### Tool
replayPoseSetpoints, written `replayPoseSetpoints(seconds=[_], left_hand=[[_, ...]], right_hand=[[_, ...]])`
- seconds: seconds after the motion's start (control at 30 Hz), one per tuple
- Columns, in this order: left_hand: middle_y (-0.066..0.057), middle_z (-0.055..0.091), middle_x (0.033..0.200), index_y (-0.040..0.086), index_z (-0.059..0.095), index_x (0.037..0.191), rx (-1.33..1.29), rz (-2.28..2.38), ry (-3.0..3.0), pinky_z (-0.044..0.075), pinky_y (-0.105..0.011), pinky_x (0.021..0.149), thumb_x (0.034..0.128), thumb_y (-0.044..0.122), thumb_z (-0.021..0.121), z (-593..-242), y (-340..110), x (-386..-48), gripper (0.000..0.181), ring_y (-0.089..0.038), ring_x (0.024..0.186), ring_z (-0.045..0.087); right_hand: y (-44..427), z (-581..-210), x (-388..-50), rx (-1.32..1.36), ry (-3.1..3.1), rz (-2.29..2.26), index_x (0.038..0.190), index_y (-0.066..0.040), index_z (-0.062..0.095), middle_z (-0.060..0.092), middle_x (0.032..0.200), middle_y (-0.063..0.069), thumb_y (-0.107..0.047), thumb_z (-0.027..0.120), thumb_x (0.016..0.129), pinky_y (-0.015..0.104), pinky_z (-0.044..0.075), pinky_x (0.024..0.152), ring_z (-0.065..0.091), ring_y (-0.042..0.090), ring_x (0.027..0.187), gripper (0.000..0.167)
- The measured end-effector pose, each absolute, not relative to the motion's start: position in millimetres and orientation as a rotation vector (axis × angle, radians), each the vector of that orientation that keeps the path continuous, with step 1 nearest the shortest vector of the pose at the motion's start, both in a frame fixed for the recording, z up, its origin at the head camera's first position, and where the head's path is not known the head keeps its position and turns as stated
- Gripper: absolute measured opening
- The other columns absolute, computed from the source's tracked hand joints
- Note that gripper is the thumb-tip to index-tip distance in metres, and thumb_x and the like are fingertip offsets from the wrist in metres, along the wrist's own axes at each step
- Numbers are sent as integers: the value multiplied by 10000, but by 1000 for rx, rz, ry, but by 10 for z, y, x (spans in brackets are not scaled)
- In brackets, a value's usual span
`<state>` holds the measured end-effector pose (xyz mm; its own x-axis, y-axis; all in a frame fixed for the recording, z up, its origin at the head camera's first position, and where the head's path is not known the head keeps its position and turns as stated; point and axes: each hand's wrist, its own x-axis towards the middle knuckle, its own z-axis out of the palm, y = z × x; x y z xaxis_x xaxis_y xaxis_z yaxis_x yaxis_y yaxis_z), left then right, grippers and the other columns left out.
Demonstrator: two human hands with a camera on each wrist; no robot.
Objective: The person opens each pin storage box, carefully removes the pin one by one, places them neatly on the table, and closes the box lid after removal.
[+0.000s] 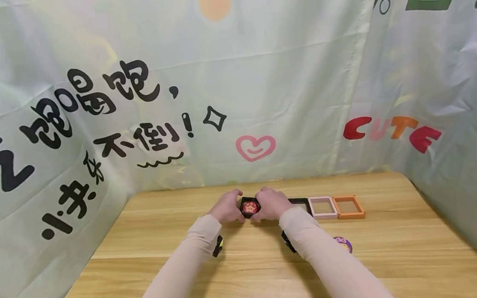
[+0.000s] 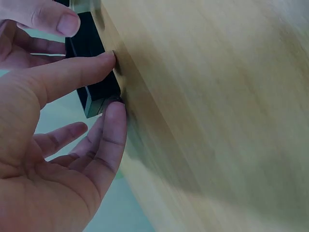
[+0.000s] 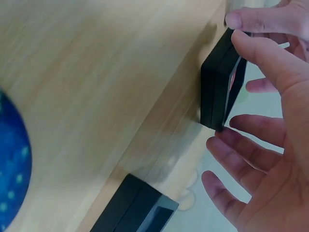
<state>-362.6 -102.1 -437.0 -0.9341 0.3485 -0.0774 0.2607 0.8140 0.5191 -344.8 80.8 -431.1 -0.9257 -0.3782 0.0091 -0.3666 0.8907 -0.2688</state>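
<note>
Between my two hands is a small square black frame [image 3: 215, 87] with a round red badge [image 1: 250, 208] in its middle, bearing a pale star-like figure. My left hand [image 1: 227, 205] holds the frame's left end between thumb and fingers; in the left wrist view the thumb lies along its near side and a fingertip meets its corner. My right hand [image 1: 274, 203] grips the other end, thumb on the near edge and fingertips at the opposite corner. The frame stays close to the tabletop. Part of it is hidden by the right hand in the head view.
Right of my hands, a second black frame [image 1: 310, 207], a pink frame [image 1: 336, 211] and an orange frame [image 1: 352, 216] stand in a row on the wooden table [image 1: 401, 252]. A purple round badge [image 1: 344, 243] lies nearer, partly behind my right sleeve. Printed cloth [image 1: 300, 102] hangs behind.
</note>
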Motion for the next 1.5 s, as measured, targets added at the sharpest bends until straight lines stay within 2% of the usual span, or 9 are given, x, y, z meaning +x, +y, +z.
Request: replayPoseSetpoints(seconds=[0.2,0.33,0.5,0.83,1.5], left_hand=[[-169,729,1159,-24,539,1486,470,745,2820,592,-460,1019,751,41,966,-4407,-1002,-3660,853,-249,1012,655],[-152,743,1125,-32,564,1476,494,714,2807,605,-425,990,765,55,966,-4399,-1008,-3669,821,-217,966,663],[-136,751,1042,-46,590,1442,516,685,2804,613,-393,939,754,75,981,-4359,-1026,-3667,800,-197,898,665],[-119,744,1036,-43,636,1341,525,628,2774,618,-378,912,722,131,1014,-4314,-1044,-3663,746,-187,896,662],[-112,750,1000,-51,638,1325,565,609,2788,622,-363,889,715,165,1021,-4345,-1041,-3589,752,-172,866,666]], right_hand=[[769,-4340,-3469,-531,3019,-417,1069,-61,743,664,1050,92,-435,933,827,485,622,816,625,222,872,484],[749,-4356,-3489,-517,3027,-429,1021,-67,736,651,1004,80,-430,940,821,472,619,801,610,215,836,462],[712,-4352,-3510,-536,3027,-443,986,-55,730,654,977,85,-392,955,805,454,622,817,612,223,822,444],[679,-4284,-3454,-626,3023,-411,924,-48,699,662,936,97,-315,965,787,414,624,801,611,219,798,401],[686,-4233,-3359,-614,3005,-392,921,-54,679,650,911,82,-294,967,782,403,624,774,611,212,781,400]])
